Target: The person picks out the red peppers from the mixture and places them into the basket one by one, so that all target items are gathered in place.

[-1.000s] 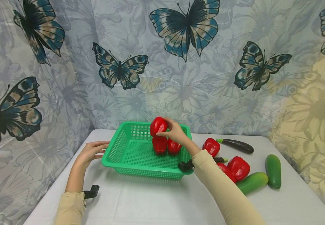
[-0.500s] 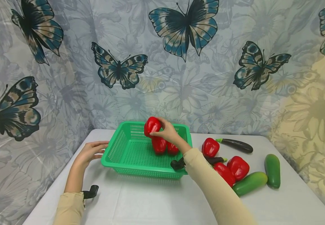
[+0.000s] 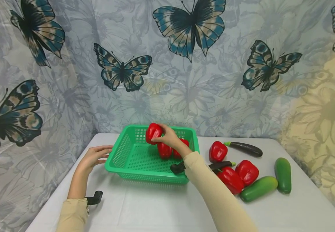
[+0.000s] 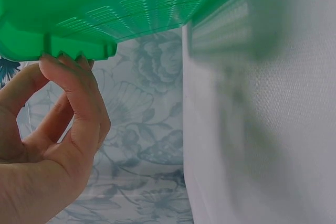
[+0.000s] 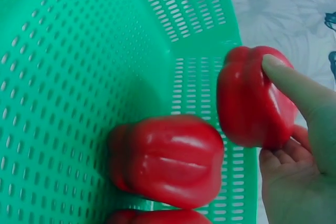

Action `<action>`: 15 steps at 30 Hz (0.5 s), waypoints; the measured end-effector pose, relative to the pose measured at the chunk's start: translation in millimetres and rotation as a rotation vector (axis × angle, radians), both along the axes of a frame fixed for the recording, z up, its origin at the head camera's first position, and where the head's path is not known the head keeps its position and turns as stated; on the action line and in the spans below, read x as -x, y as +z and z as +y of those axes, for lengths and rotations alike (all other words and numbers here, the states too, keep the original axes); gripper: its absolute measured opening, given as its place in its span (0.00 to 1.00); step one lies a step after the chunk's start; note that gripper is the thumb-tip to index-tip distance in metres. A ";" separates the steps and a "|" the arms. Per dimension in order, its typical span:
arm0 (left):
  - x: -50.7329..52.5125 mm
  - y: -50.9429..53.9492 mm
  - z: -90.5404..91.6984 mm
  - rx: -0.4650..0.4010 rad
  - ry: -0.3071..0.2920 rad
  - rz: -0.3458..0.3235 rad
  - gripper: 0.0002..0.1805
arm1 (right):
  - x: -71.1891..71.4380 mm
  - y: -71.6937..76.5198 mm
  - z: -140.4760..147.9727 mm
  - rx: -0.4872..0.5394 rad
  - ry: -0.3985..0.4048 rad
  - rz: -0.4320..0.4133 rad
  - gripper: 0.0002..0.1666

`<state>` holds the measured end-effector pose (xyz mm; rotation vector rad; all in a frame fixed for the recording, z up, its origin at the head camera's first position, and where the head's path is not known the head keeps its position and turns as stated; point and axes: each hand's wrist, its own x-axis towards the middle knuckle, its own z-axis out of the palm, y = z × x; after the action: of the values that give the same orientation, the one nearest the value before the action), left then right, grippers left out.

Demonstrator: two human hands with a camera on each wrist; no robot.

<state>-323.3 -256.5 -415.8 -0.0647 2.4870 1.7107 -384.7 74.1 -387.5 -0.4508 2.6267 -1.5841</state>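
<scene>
Fingers of your right hand [image 3: 171, 138] grip a red pepper [image 3: 153, 133] at the green basket [image 3: 153, 178]

You've got the pepper raised toward the basket's far side, thumb on one side, fingers on the other. Your left hand [image 3: 93, 157] isn't gripping: fingers extended, slightly bent, tips touching the basket's left rim. Below and beside your right hand, two more peppers [image 5: 173, 163] lie in the basket. To your right on the white table [image 3: 155, 209]: three loose peppers [image 3: 218, 151], two eggplants [image 3: 244, 149], two green squash-like vegetables [image 3: 259, 189].
</scene>
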 end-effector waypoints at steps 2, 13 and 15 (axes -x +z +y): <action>0.0 -0.3 0.2 -0.002 0.000 0.003 0.32 | 0.2 -0.8 -0.4 -0.015 0.003 0.003 0.47; -3.2 2.3 1.0 0.012 -0.007 0.006 0.32 | 6.4 -7.1 -4.9 -0.087 0.026 0.015 0.49; -3.6 2.8 1.2 0.014 -0.002 0.005 0.32 | 7.6 -8.3 -5.7 -0.108 0.030 0.022 0.49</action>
<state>-319.6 -255.3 -413.0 -0.0592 2.5013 1.6951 -392.2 68.4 -395.8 -0.5018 2.6913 -1.4285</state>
